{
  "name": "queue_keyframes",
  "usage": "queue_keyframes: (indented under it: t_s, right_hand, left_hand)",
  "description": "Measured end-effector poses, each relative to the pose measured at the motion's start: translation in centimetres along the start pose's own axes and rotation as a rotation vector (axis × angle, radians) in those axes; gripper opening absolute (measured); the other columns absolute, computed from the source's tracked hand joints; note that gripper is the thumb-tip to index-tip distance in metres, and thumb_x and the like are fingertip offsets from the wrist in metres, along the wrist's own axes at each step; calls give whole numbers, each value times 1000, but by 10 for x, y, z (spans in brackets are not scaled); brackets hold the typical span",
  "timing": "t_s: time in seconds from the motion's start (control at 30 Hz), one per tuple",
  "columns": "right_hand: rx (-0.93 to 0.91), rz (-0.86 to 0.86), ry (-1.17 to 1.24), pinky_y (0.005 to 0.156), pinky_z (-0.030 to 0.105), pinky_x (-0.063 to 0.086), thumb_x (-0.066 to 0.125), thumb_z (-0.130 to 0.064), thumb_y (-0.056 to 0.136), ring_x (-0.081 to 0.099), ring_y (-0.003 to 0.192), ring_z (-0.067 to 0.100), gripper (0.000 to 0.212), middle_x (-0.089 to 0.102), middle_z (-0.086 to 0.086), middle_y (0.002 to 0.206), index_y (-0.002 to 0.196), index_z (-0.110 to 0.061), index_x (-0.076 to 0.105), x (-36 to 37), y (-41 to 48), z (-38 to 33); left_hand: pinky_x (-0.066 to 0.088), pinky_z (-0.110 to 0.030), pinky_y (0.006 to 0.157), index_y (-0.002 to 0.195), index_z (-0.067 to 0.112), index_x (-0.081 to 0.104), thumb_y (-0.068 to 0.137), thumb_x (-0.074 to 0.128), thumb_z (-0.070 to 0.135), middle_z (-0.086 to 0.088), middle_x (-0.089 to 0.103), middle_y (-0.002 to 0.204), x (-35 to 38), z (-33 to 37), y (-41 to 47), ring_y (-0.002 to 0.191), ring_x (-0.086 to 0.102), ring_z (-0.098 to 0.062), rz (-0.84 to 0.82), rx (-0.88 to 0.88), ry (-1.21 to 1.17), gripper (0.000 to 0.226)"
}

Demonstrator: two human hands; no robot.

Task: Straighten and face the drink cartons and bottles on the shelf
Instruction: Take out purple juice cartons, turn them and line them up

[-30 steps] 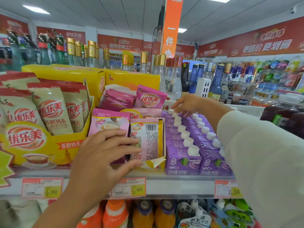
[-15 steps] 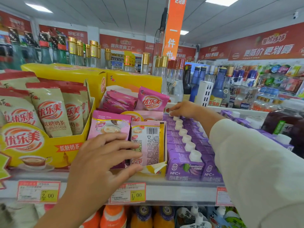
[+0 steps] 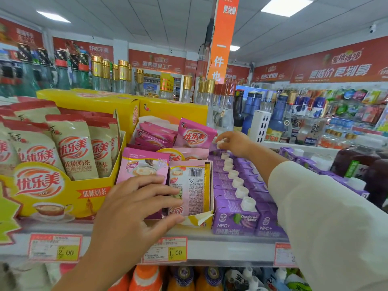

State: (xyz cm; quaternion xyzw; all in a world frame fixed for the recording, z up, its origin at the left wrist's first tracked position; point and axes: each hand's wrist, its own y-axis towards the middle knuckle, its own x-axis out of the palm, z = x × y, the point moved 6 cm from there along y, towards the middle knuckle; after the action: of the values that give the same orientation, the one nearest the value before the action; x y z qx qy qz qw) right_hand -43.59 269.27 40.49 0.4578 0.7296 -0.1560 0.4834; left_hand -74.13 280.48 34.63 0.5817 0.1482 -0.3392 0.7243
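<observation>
Where the purple juice cartons (image 3: 235, 216) stand in two files running front to back on the shelf (image 3: 210, 247), just right of the pink sachet box (image 3: 206, 222), entry as follows

Item: small drink cartons, each with a white screw cap (image 3: 248, 203) on its sloped top; front pair faces outward, labels legible

Handling, by estimate: light to moderate for one hand; card walls stiff at the corners but likely to dent if squeezed mid-panel; printed surface smooth, possibly slippery. Best hold judged to be the cap or upper shoulders for turning, the flat sides for sliding a whole file

Right hand (image 3: 236, 143): reached over the left file to its far end, fingers (image 3: 227, 137) curled and pinching the rear cap (image 3: 220, 143) from above. The carton under that cap is mostly hidden by the hand and the cartons in front, so whether it is lifted or only gripped cannot be told. All other cartons lie below and nearer than those fingers, untouched

Left hand (image 3: 130, 211): well apart from the cartons, fingers (image 3: 159, 193) spread and laid against the sachets (image 3: 190, 185) at the front of the pink box, thumb tip at its lower edge; holding nothing

Risk noted: a pull by the cap alone may tip the neighbours
</observation>
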Motion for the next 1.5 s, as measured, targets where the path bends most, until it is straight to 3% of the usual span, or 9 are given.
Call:
queue_keyframes:
  t_s: [0.27, 0.47, 0.6, 0.7, 0.9, 1.1, 1.27, 1.4, 1.5]
  right_hand:
    - [-148, 302, -34, 64, 32, 39, 40, -14, 101, 51, 73, 19, 25, 57, 8, 88, 112, -1, 58, -70, -73, -58]
    - [-216, 488, 132, 68, 29, 49, 43, -33, 102, 56, 77, 15, 10, 61, 1, 92, 102, -30, 52, -91, -208, -61]
    - [-108, 346, 378, 68, 34, 53, 48, -34, 96, 58, 67, 12, 13, 61, -8, 73, 97, -33, 61, -51, -279, -37]
    - [-24, 288, 507, 58, 25, 53, 53, -31, 94, 54, 59, 0, 10, 58, -19, 63, 94, -33, 63, -14, -302, -12]
    - [-15, 287, 903, 74, 30, 58, 66, -28, 74, 69, 93, 14, 39, 70, -9, 105, 112, -36, 63, 31, -338, 20]
    - [8, 477, 965, 74, 36, 58, 70, -25, 72, 69, 94, 20, 27, 71, 1, 105, 90, -42, 60, 47, -356, 34]
    - [26, 528, 849, 73, 25, 55, 73, -16, 85, 65, 97, 14, 31, 63, -16, 110, 85, -39, 51, 68, -363, 34]
    - [103, 506, 790, 75, 24, 53, 84, -45, 52, 61, 91, 11, 55, 55, -21, 102, 87, -40, 41, 79, -364, 31]
    - [96, 483, 788, 74, 29, 53, 85, -41, 52, 61, 90, 15, 59, 57, -16, 96, 90, -37, 40, 80, -364, 31]
  left_hand:
    - [29, -24, 99, 110, 49, 67, 77, 45, 76, 43, 53, 113, -8, 3, 3, 118, 38, 14, -86, -13, -14, 48]
    - [19, 3, 97, 120, 43, 64, 84, 50, 63, 42, 52, 116, -17, 46, 6, 114, 37, 24, 19, -42, -183, 43]
    - [44, -4, 81, 127, 67, 41, 80, 47, 75, 47, 47, 124, 19, 86, -13, 111, 50, 19, -186, -163, -632, 48]
    - [46, -11, 94, 127, 65, 44, 77, 56, 74, 42, 50, 128, 53, 98, -28, 115, 48, 20, -355, -264, -806, 53]
    - [58, -24, 74, 126, 32, 58, 71, 67, 38, 9, 72, 115, 91, 100, -56, 102, 69, -9, -400, -574, -1191, 56]
    - [60, -27, 76, 124, 14, 59, 74, 64, 24, -5, 73, 113, 108, 102, -76, 101, 71, -21, -477, -738, -1394, 52]
    - [59, -29, 80, 121, 12, 64, 78, 61, 21, -8, 73, 113, 112, 103, -88, 103, 70, -23, -468, -745, -1418, 44]
    - [57, -27, 76, 108, 19, 75, 82, 57, 26, -14, 73, 108, 111, 107, -95, 100, 70, -25, -458, -720, -1419, 32]
    - [57, -26, 72, 101, 20, 76, 82, 57, 24, -9, 74, 107, 109, 108, -94, 97, 71, -21, -462, -678, -1366, 27]
